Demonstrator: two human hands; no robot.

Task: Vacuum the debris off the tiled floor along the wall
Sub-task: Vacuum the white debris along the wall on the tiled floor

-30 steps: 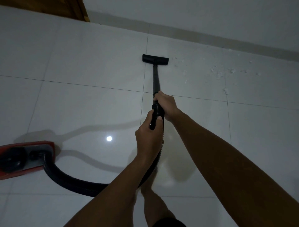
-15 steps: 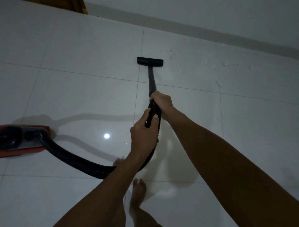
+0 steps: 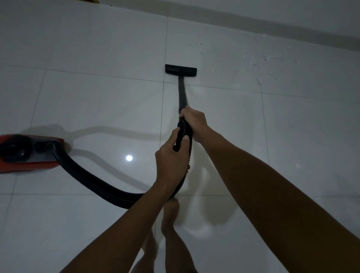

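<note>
A black floor nozzle (image 3: 181,69) lies flat on the white tiled floor (image 3: 97,101), joined to a black wand (image 3: 182,93). My right hand (image 3: 193,121) grips the wand's lower end where the ribbed hose (image 3: 93,183) begins. Just behind it, my left hand (image 3: 171,155) grips the hose. White debris (image 3: 259,64) is scattered on the tiles to the right of the nozzle, near the wall's skirting (image 3: 253,21). The hose curves left to the red vacuum body (image 3: 29,154).
My bare feet (image 3: 169,220) stand on the tiles below my arms. A ceiling light reflects as a bright spot (image 3: 129,158) on the glossy floor. A wooden edge (image 3: 95,1) shows at the top left corner.
The nozzle has been drawn back from the wall toward me, past the tile joint area. The vacuum body has slid a little to the right. Both hands keep their grip.
</note>
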